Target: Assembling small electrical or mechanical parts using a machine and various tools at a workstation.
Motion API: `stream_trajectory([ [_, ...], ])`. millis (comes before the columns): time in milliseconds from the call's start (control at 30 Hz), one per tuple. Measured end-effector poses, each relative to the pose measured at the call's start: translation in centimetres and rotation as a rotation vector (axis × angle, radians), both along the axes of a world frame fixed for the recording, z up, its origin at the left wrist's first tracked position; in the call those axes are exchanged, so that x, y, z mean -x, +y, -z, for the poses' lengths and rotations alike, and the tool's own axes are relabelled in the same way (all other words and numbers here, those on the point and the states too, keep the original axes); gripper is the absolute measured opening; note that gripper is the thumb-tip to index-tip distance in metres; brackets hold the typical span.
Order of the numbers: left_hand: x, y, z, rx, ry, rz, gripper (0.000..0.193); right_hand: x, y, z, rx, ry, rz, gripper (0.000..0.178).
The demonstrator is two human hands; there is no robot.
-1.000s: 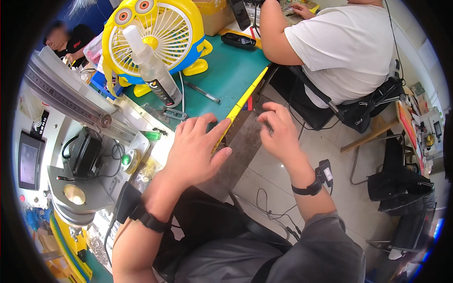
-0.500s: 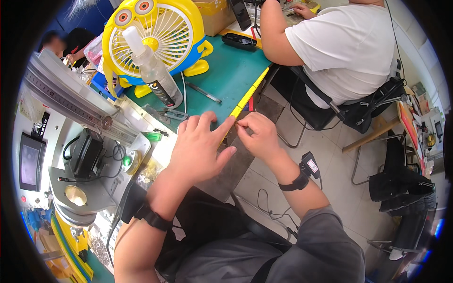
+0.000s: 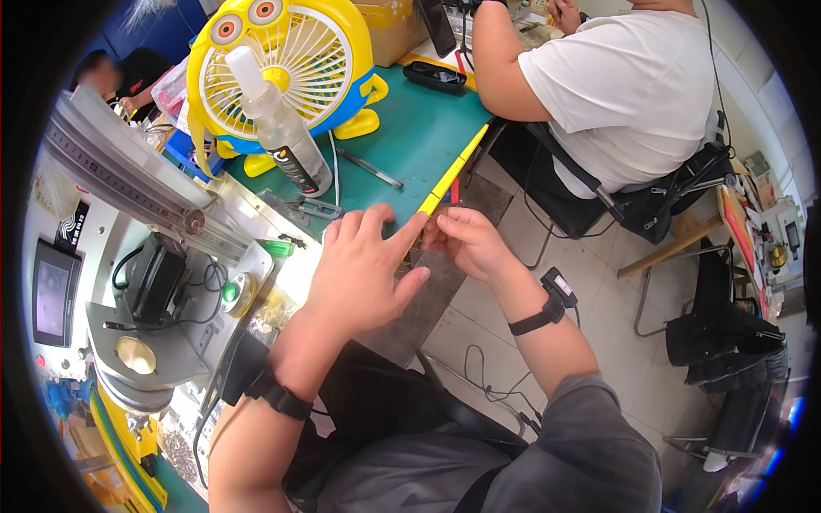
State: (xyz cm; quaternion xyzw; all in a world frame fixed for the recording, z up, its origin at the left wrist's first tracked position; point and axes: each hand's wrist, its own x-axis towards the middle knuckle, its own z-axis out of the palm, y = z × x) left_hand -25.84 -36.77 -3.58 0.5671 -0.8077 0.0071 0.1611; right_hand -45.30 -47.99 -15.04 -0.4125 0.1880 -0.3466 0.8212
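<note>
My left hand [image 3: 355,274] is stretched over the near corner of the green-topped table [image 3: 409,137], its fingers apart and its index fingertip at the yellow edge strip [image 3: 451,175]. Just right of that fingertip is my right hand [image 3: 470,245], its fingers curled and thumb bent in. Whatever the right fingers pinch, if anything, is too small and hidden to name. A black strap with a small box sits on each wrist. Beyond my left hand lie a grey pen [image 3: 369,168] and a small metal tool [image 3: 318,208].
A yellow cartoon fan [image 3: 342,60] stands behind a clear spray bottle [image 3: 295,150]. To the left is a machine with a small screen [image 3: 56,295] and a green button [image 3: 229,291]. A person in a white shirt [image 3: 624,94] sits at the far right; cables lie on the tiled floor [image 3: 487,333].
My right hand has turned at the wrist and dropped slightly, so more of its curled fingers show. My left hand has stayed in place. The seated person's far hand has shifted.
</note>
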Motion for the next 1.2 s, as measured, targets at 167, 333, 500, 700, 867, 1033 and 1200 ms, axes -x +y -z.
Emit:
stream_trajectory([
  [167, 0.0, 0.0, -0.1, -0.025, 0.007, -0.005, 0.059, -0.7, -0.2, 0.9, -0.082, -0.120, -0.075, 0.022],
  [333, 0.0, -0.1, 0.0, -0.012, 0.015, 0.002, 0.060, -1.5, 0.2, 1.1, -0.047, -0.196, -0.034, 0.020],
  [500, 0.0, 0.0, 0.0, -0.010, 0.005, 0.000, 0.060, -1.7, 0.4, 1.6, 0.022, -0.185, 0.009, 0.020],
  [700, -0.1, -0.1, 0.4, 0.021, 0.114, -0.029, 0.062, -0.5, 0.1, 1.5, 0.194, 0.047, 0.134, 0.022],
  [867, -0.4, 0.0, 0.5, 0.030, 0.101, -0.021, 0.061, 0.0, 1.8, -1.7, 0.824, 0.562, 0.514, 0.014],
  [1033, -0.3, 0.0, 0.3, -0.028, 0.133, -0.024, 0.061, -0.6, 1.7, -2.2, 1.091, 0.548, 0.640, 0.007],
  [1200, -0.4, 0.0, 0.3, -0.015, 0.125, -0.009, 0.059, -1.1, 1.6, -3.1, 1.209, 0.588, 0.683, 0.007],
])
